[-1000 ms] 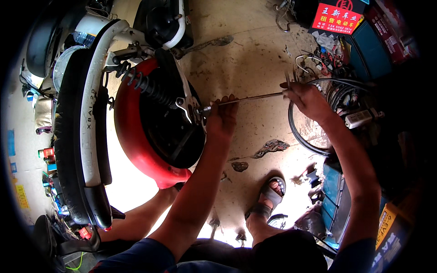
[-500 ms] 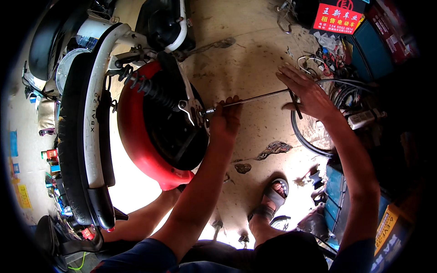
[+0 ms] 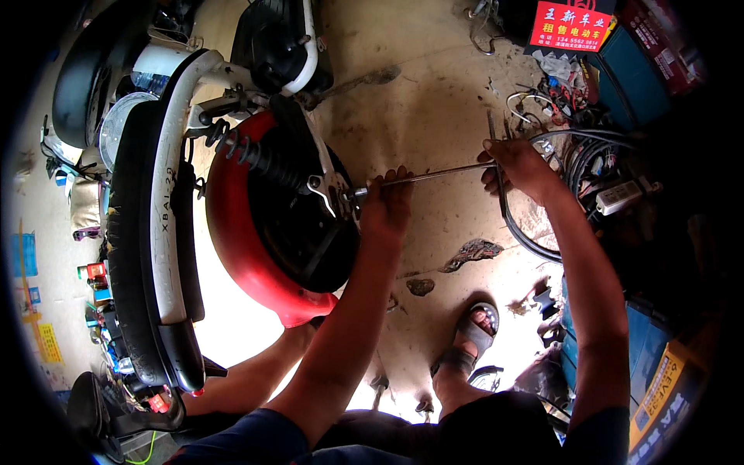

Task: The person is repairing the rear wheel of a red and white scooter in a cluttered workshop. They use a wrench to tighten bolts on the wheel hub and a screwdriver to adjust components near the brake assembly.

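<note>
A scooter's wheel end, with a red fender (image 3: 240,248), black hub, coil shock (image 3: 263,163) and silver axle bracket (image 3: 333,194), lies left of centre. A long metal T-handle wrench (image 3: 446,170) reaches rightward from the bracket, nearly horizontal. My left hand (image 3: 385,203) has its fingers curled round the shaft beside the bracket, hiding part of the socket end. At the far end my right hand (image 3: 519,170) is closed on the crossbar, thumb up near the shaft junction.
A white-and-black frame bar (image 3: 169,248) runs along the left. Black cables (image 3: 527,240), a power strip (image 3: 618,196), teal cases (image 3: 626,85), a red sign (image 3: 566,27) and a yellow-labelled box (image 3: 659,395) crowd the right. Another black scooter part (image 3: 263,46) stands above. My sandalled foot (image 3: 473,333) is below.
My right hand, spread open over the crossbar half a second ago, is now closed on it again. My left hand stays by the bracket. The whole view has shifted slightly.
</note>
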`<state>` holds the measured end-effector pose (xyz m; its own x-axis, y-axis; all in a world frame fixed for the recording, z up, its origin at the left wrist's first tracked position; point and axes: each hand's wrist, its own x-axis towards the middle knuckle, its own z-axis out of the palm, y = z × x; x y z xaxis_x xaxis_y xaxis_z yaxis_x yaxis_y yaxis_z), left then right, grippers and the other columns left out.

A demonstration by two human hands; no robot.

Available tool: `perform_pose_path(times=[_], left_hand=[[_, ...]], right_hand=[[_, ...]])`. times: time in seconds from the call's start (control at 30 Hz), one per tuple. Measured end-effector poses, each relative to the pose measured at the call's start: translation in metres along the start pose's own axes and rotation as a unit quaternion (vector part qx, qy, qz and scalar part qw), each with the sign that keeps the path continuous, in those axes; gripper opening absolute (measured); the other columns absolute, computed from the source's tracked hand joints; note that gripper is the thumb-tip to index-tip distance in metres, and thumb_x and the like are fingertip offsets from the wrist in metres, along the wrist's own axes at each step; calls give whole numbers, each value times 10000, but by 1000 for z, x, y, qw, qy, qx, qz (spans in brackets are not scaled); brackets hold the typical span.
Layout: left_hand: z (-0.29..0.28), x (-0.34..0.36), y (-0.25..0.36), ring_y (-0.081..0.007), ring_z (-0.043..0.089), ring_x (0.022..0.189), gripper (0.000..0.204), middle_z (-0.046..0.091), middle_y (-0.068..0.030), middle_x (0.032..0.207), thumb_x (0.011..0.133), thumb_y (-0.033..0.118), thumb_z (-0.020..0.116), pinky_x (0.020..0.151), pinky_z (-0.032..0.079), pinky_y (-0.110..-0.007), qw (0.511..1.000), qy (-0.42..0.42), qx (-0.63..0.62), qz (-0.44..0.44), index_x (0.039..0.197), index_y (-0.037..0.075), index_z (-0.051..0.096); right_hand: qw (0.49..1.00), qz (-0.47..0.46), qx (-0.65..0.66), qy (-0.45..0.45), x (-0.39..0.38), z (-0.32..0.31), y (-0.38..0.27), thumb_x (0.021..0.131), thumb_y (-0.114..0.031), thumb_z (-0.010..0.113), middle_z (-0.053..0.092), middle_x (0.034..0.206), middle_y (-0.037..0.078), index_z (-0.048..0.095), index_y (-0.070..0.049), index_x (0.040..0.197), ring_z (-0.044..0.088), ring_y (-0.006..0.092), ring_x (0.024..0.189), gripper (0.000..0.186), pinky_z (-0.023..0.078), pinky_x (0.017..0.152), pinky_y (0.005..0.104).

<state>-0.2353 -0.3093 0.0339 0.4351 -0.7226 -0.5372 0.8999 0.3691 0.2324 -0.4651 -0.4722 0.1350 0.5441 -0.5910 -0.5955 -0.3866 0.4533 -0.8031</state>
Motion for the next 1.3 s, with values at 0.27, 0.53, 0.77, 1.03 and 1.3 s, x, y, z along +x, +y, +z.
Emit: perform_pose_path(times=[0.27,0.53,0.77,1.03,1.3], left_hand=[[9,4,4,-409,574,1185,305,621,-193,1137,1083,274,377,1107,417,-602,999,45,-14,4,1037,11,524],[5,-55,3,-300,545,1265,389,589,-146,1297,1061,351,437,1145,375,-447,967,-47,249,-10,1252,30,544],[-5,-186,10,-316,546,1240,320,645,-156,1098,897,241,617,1122,260,-656,55,-303,931,199,1176,85,618],[-40,-174,43,-231,586,975,73,629,-46,798,796,149,622,1116,247,-690,-33,-339,931,132,768,112,679],[-32,-177,47,-215,592,957,38,610,-28,762,759,129,650,1109,231,-690,-13,-348,931,115,744,140,683]], right_hand=[[767,-412,-463,165,22,-26,37,830,-119,734,457,1469,222,376,-57,1491,434,370,1368,754,356,1142,414],[727,-525,-440,44,42,-2,25,853,-118,684,641,866,115,667,-46,876,624,344,996,77,418,1100,483],[714,-556,-421,60,41,-7,33,859,-173,695,648,790,98,691,-63,860,637,296,898,110,491,976,459],[976,-43,-212,30,41,9,-2,934,-542,584,590,561,74,717,-25,709,601,198,551,579,507,624,361],[906,-391,65,150,58,36,50,1015,-492,503,696,796,99,649,5,1107,560,137,590,526,482,580,328]])
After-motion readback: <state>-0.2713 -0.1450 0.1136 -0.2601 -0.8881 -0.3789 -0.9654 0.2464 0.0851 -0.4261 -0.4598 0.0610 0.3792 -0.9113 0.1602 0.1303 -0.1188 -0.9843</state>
